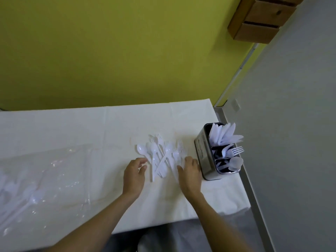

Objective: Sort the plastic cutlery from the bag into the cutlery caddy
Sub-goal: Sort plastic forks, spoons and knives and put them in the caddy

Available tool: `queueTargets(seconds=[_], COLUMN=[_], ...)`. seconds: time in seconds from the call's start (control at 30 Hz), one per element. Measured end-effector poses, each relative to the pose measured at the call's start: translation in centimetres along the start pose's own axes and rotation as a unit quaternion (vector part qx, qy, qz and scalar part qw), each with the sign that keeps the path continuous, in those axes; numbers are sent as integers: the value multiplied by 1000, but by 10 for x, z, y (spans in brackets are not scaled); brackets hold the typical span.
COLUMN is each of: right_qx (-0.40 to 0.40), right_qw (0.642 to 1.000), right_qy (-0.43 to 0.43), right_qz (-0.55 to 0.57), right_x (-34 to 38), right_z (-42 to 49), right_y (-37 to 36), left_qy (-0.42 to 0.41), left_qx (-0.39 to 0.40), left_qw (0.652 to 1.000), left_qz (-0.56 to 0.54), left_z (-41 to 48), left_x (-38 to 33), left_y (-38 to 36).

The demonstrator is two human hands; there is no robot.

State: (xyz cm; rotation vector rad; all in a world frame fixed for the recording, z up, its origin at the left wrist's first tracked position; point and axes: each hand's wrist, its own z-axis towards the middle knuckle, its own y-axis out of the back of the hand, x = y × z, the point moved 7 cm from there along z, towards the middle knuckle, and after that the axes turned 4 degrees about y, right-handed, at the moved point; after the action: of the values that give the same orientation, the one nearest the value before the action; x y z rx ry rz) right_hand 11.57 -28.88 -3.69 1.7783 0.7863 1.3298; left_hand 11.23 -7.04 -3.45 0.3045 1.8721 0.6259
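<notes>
A loose pile of white plastic spoons and forks [162, 155] lies on the white table [91, 124]. My left hand [133, 174] sits at the pile's left edge with fingers loosely curled, holding nothing. My right hand [190, 171] rests flat at the pile's right edge, fingers reaching onto fork handles. A metal cutlery caddy [204, 157] stands just right of that hand; its far compartment holds knives [224, 133], the middle one forks [233, 150], the near one spoons [234, 163]. A clear plastic bag [36, 179] with more cutlery lies at the left.
The table's right edge runs close behind the caddy, with grey floor beyond. A yellow-green wall stands behind the table. A wooden shelf unit [261, 20] hangs at the upper right. The table's front edge is near my forearms.
</notes>
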Motion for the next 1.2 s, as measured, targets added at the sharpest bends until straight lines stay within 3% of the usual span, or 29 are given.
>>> queueTargets(seconds=[0.07,0.17,0.3,0.43,0.53,0.67,0.73,0.8,0.87,0.97,1.2], right_qx=[-23,3,39,56,128,184,131,36,6,56,82], right_qw=[996,986,942,891,871,877,900,942,968,981,987], right_qy=[-62,-118,-189,-176,-128,-85,-101,-128,-130,-98,-106], right_qz=[52,116,274,416,457,435,403,308,213,157,85], right_x=[-7,-12,-19,-5,19,39,30,10,-2,-3,-12], right_z=[3,16,25,30,36,38,40,42,41,40,24], right_y=[-2,-10,-9,3,6,1,1,7,7,-6,-12], left_qy=[13,27,28,25,16,18,38,71,86,109,138], left_qx=[0,13,34,62,120,202,196,174,147,125,146], left_qw=[1000,999,998,996,990,979,980,982,985,985,976], left_qz=[-4,-14,-34,-61,-68,-35,-22,-25,-28,-48,-80], left_z=[-4,-9,-10,-8,-7,-6,-3,-2,-2,-3,-6], left_x=[11,19,12,-7,-28,-39,-32,-21,-11,1,10], left_y=[4,3,-3,-14,-29,-47,-47,-40,-32,-22,-21])
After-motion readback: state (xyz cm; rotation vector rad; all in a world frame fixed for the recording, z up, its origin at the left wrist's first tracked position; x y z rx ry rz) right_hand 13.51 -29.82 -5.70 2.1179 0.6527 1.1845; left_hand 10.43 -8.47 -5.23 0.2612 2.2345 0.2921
